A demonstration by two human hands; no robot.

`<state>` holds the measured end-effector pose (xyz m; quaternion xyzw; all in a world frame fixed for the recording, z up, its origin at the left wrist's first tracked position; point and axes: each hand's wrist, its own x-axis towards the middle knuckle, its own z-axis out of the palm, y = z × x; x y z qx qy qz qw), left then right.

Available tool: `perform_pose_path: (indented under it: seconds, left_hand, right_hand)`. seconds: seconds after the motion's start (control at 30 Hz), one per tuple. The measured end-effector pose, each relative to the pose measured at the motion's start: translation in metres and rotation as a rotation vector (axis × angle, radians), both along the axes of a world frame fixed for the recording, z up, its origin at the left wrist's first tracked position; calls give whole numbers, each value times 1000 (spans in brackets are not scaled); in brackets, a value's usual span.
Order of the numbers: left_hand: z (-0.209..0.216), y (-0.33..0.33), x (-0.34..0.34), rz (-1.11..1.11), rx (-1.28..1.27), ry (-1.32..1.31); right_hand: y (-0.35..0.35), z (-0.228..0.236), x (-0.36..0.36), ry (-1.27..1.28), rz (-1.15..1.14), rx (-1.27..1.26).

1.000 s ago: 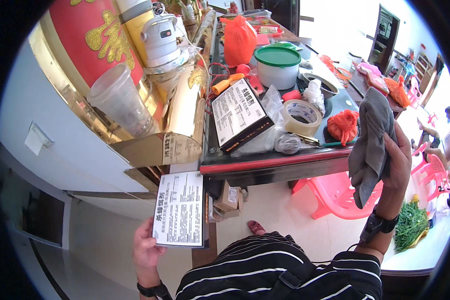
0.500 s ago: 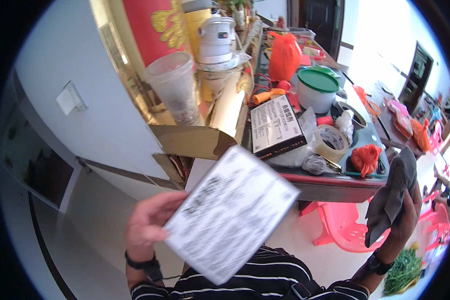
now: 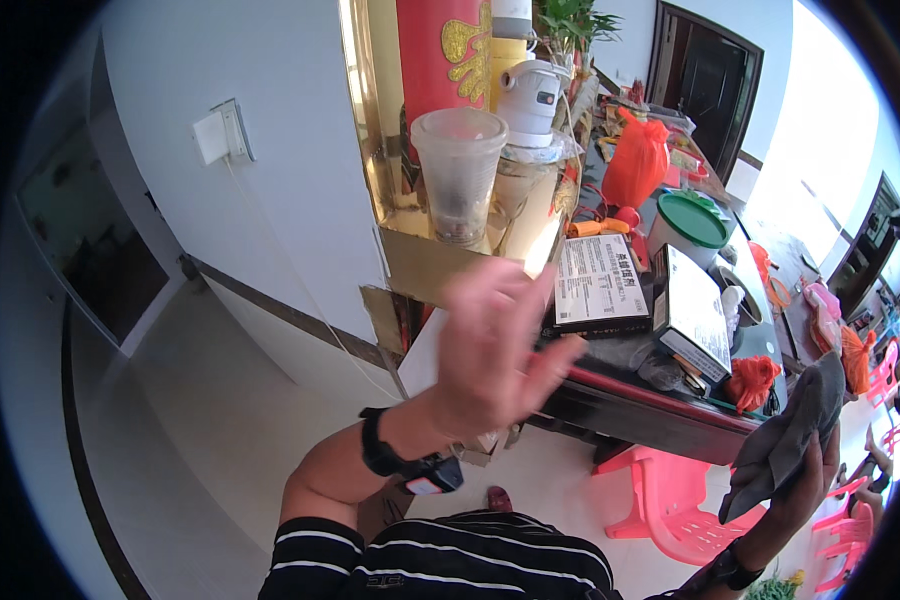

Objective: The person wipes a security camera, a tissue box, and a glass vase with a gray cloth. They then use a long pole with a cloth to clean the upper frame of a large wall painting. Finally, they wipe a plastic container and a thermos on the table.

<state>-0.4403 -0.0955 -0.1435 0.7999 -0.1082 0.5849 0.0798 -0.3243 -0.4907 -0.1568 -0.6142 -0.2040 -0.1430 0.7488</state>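
Observation:
My left hand [image 3: 490, 350] is raised over the table's near left edge, fingers apart and slightly blurred, holding nothing. A dark grey cloth [image 3: 790, 435] hangs bunched in my right hand [image 3: 810, 480], out past the table's right corner. Beyond my left hand lies a flat black-and-white box [image 3: 598, 280] with its printed face up. Beside it, a second white box [image 3: 695, 310] rests at a tilt among the clutter, close to a white tub with a green lid [image 3: 692, 220].
A translucent plastic cup [image 3: 458, 175] stands on a gold ledge at the left, near a white appliance [image 3: 530, 105]. Red plastic bags [image 3: 635, 160] sit on the table [image 3: 650, 415]. A pink plastic chair [image 3: 670, 505] is below its edge. Wall and doorway are on the left.
The white box has left my left hand and now lies on the table, covering the tape roll. That hand has moved up and right. My right hand still holds the cloth.

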Motion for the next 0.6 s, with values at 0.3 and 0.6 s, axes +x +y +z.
perform_pose_path:
  seconds: [0.3, 0.6]
  left_hand:
    - [44, 64, 33, 347, -401, 44]
    - [46, 74, 21, 210, -550, -25]
  right_hand:
    - [130, 55, -50, -296, 153, -254]
    - [307, 91, 38, -613, 37, -381]
